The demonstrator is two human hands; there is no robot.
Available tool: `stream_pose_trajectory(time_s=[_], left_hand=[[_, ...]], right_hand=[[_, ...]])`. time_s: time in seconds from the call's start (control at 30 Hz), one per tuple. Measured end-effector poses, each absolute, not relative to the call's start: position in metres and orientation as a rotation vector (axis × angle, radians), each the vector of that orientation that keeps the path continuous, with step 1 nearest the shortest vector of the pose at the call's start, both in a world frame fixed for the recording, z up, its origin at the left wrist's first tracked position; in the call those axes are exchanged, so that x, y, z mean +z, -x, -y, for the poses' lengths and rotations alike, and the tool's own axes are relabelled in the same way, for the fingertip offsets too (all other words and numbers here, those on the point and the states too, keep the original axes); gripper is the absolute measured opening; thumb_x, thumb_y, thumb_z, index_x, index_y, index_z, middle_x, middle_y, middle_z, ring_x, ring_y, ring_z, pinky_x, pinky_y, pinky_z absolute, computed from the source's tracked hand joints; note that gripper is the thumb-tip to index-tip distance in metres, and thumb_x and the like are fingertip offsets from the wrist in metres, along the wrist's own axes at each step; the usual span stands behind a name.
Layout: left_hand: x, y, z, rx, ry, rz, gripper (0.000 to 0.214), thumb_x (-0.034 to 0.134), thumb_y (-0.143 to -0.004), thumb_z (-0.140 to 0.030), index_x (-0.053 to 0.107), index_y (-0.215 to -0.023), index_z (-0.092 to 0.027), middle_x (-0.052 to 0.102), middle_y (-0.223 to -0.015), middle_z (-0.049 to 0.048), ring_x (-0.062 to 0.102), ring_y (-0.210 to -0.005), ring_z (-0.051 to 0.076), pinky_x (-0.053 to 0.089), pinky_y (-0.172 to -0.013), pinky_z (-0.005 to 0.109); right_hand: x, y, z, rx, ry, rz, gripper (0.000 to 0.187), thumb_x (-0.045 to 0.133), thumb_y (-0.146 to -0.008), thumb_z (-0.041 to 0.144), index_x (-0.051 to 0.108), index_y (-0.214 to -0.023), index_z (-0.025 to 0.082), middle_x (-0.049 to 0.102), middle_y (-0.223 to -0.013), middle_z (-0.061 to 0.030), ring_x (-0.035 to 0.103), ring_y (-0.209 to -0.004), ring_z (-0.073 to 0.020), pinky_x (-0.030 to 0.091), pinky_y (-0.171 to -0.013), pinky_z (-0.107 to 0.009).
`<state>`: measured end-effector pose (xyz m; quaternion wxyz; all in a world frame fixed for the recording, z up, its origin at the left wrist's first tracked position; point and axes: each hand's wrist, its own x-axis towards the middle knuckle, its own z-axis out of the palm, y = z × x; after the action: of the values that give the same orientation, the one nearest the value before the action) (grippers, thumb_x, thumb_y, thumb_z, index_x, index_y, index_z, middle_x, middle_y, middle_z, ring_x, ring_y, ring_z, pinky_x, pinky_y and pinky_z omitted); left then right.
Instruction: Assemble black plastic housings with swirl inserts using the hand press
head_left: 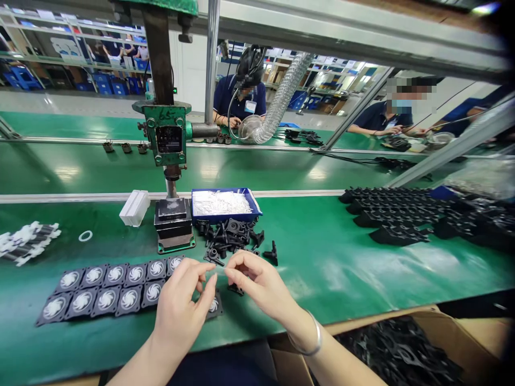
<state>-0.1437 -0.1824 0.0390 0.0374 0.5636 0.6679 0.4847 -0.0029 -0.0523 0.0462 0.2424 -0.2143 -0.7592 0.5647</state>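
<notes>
My left hand (182, 305) and my right hand (257, 284) meet above the green bench, fingers pinched together on a small clear part (216, 272) held between them. Under my left hand lie two rows of black square plates with white fan wheels (108, 292); one plate (214, 305) peeks out beneath my fingers. Just behind my hands sits a heap of small black plastic pieces (229, 238). A blue tray of white parts (223, 203) stands behind that heap.
A green press (168, 134) with a black fixture block (173, 222) stands at centre left, a white box (134, 208) beside it. Stacked black parts (394, 214) fill the right. White-and-black parts (26, 241) lie far left. Two people work across the conveyor. A cardboard box (402, 348) sits below.
</notes>
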Motion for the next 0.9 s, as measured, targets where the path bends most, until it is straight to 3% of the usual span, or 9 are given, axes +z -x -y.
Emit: stream_pose_trajectory(time_s=[0.23,0.37,0.57,0.9], left_hand=[[0.031,0.143,0.187,1.480,-1.838,-2.086,0.019,0.056,-0.095,-0.019,0.060,-0.113,-0.021,0.058,-0.085,0.0019,0.059,-0.072,0.014,0.050,-0.068,0.025],[0.009,0.140,0.195,1.394,-2.003,-2.103,0.026,0.059,-0.093,-0.023,0.060,-0.119,-0.022,0.065,-0.103,0.0077,0.067,-0.095,0.019,0.056,-0.083,0.027],[-0.032,0.132,0.204,1.257,-2.088,-2.105,0.038,0.059,-0.093,-0.030,0.056,-0.131,-0.024,0.063,-0.128,0.0118,0.061,-0.121,0.025,0.055,-0.100,0.035],[-0.062,0.135,0.206,1.193,-2.000,-2.115,0.038,0.053,-0.097,-0.039,0.057,-0.131,-0.023,0.066,-0.126,0.0146,0.066,-0.116,0.026,0.059,-0.094,0.035]], right_hand=[[0.056,0.003,0.045,1.629,0.680,1.814,0.032,0.065,-0.090,0.049,0.060,-0.080,0.018,0.058,-0.069,0.0001,0.052,-0.059,-0.0116,0.042,-0.057,-0.025],[0.056,0.000,0.039,1.645,0.698,1.735,0.032,0.065,-0.090,0.049,0.060,-0.082,0.018,0.059,-0.068,0.0005,0.052,-0.058,-0.0112,0.043,-0.058,-0.025],[0.052,-0.002,0.033,1.684,0.666,1.639,0.029,0.066,-0.091,0.046,0.060,-0.085,0.018,0.060,-0.067,0.0011,0.051,-0.058,-0.0106,0.041,-0.059,-0.025],[0.055,0.000,0.024,1.810,0.671,1.513,0.033,0.069,-0.088,0.048,0.059,-0.079,0.018,0.059,-0.066,0.0012,0.048,-0.054,-0.0097,0.038,-0.053,-0.024]])
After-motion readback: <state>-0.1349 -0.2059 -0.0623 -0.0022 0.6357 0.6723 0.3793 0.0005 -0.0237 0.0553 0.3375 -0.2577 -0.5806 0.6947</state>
